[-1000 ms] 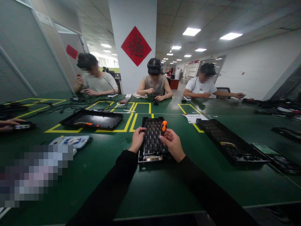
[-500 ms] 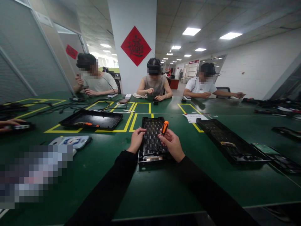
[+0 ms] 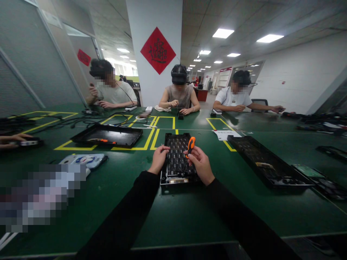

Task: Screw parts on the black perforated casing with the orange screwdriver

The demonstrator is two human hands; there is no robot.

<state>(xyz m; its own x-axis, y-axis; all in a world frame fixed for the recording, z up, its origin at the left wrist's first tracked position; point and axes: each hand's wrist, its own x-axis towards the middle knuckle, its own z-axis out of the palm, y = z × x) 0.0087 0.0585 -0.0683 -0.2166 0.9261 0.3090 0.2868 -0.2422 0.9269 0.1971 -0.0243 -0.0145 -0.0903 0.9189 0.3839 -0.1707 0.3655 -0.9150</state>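
Observation:
Straight in front of me on the green table lies a black plastic case [image 3: 178, 154] with rows of rounded slots inside. A light-coloured strip [image 3: 178, 180] runs along its near end. My right hand [image 3: 201, 164] is closed around a screwdriver [image 3: 191, 144] with an orange and black handle. The handle points up, and the shaft runs down toward the near part of the case, where its tip is hard to make out. On the left edge of the case, my left hand [image 3: 159, 159] grips the rim with bent fingers.
A black tray [image 3: 124, 136] with an orange-handled tool [image 3: 101, 140] lies left of centre; a longer black case [image 3: 257, 159] lies to the right. A patterned pouch [image 3: 89, 160] and cables [image 3: 56, 122] are on the left. Three people sit opposite; another person's hand [image 3: 16, 139] is at far left.
The view has shifted slightly. My right hand still holds the screwdriver over the case, its handle tilted a little differently. The left hand stays at the case's left edge.

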